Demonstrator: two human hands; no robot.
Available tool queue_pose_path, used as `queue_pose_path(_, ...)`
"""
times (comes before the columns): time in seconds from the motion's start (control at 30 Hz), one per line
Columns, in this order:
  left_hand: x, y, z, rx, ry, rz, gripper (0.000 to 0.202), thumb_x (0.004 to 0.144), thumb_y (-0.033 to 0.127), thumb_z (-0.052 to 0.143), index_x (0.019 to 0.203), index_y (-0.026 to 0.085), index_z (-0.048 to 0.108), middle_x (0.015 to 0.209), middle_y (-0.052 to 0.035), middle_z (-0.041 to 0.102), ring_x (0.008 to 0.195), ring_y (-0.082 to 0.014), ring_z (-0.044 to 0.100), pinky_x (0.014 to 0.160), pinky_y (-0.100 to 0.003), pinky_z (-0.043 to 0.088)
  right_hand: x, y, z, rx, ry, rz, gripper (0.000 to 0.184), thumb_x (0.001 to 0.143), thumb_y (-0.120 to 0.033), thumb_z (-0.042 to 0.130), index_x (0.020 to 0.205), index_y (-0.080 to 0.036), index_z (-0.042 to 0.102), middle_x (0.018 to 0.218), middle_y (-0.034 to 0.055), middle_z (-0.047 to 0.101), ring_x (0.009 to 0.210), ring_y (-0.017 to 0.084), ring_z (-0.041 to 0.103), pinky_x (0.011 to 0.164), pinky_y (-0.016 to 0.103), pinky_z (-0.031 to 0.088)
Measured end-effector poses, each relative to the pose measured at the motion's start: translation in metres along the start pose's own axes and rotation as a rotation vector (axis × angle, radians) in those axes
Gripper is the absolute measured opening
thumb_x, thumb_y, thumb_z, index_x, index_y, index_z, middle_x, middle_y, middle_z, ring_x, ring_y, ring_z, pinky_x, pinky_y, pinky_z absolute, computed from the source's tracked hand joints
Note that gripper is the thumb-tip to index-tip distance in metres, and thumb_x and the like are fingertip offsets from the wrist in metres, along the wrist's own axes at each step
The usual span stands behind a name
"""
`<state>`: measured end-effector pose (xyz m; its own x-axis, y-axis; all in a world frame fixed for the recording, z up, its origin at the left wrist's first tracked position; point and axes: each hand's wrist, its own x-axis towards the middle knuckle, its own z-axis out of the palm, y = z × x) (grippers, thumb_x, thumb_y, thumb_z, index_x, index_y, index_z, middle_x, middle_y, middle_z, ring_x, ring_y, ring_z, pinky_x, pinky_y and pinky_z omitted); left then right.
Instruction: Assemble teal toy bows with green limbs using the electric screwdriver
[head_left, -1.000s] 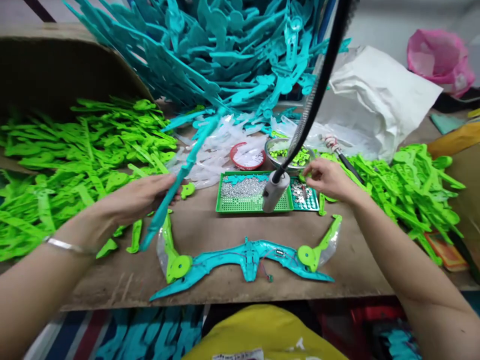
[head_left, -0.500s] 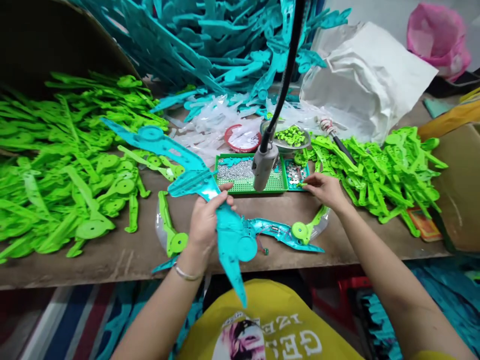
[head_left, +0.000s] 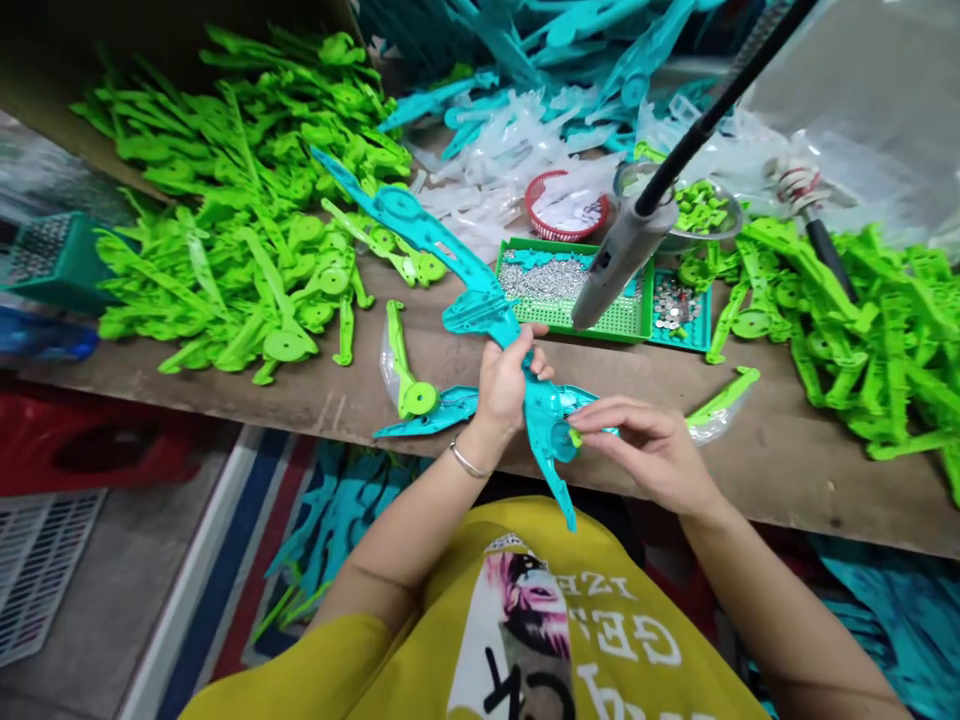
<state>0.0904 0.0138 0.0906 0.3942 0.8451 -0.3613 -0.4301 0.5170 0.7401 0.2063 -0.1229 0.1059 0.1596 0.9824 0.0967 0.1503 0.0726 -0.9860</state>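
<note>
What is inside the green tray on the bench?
The green tray holds a heap of small silvery parts, with a teal piece along its far edge. The hanging grey tool covers its right end, so what lies there cannot be seen.

Small assembly workshop, prob. toy mfg: wooden worktop [head_left: 750, 460] piled w/ bulk heaps of identical green plastic parts [head_left: 247, 230] & teal parts [head_left: 570, 40], tray of small screws [head_left: 547, 285], powered screwdriver [head_left: 619, 265] hanging on a cable above.
</note>
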Motion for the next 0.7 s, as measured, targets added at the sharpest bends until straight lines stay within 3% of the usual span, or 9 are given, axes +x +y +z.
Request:
queue_pose_path(0.1, 0.0, 0.004, -0.002, 0.0, 0.021, -0.009, 0.016, 0.089, 0.027, 0.071, 0.084, 0.017, 0.059, 0.059, 0.0073, 0.045, 0.046, -0.0037, 0.04, 0.045, -0.017, 0.035, -0.001, 0.005, 0.007, 0.013, -0.052, -0.039, 0.013, 0.09, -0.017, 0.068, 0.09, -0.024, 0.078, 0.095, 0.0043, 0.079, 0.092, 0.017, 0.074, 0.085, 0.032, 0.061)
queue_pose_path(0.3, 0.0, 0.007, 0.001, 0.008, 0.081, -0.038, 0.011, 0.092, 0.019, 0.062, 0.085, 0.018, 0.054, 0.065, 0.0065, 0.051, 0.045, -0.0029, 0.04, 0.043, -0.017, 0.033, -0.005, 0.003, 0.014, 0.022, -0.017, -0.007, 0.008, 0.089, -0.016, 0.068, 0.087, -0.022, 0.072, 0.094, 0.0045, 0.078, 0.09, 0.016, 0.074, 0.084, 0.03, 0.061)
queue_pose_path(0.5, 0.0, 0.006, 0.001, 0.024, 0.123, 0.009, 0.014, 0.09, 0.015, 0.063, 0.084, 0.019, 0.052, 0.084, 0.0041, 0.063, 0.046, -0.0013, 0.041, 0.042, -0.017, 0.035, -0.007, 0.002, 0.016, -0.015, -0.012, -0.014, 0.007, 0.09, -0.017, 0.067, 0.087, -0.022, 0.07, 0.092, 0.0049, 0.078, 0.089, 0.017, 0.074, 0.084, 0.032, 0.061)
queue_pose_path(0.7, 0.002, 0.006, 0.005, 0.07, 0.203, 0.016, 0.015, 0.093, 0.015, 0.06, 0.079, 0.017, 0.054, 0.071, 0.0053, 0.055, 0.044, -0.0011, 0.039, 0.041, -0.016, 0.033, -0.009, 0.007, 0.02, -0.037, 0.041, -0.069, 0.013, 0.089, -0.013, 0.064, 0.085, -0.023, 0.072, 0.091, 0.0043, 0.079, 0.088, 0.017, 0.076, 0.085, 0.034, 0.062)
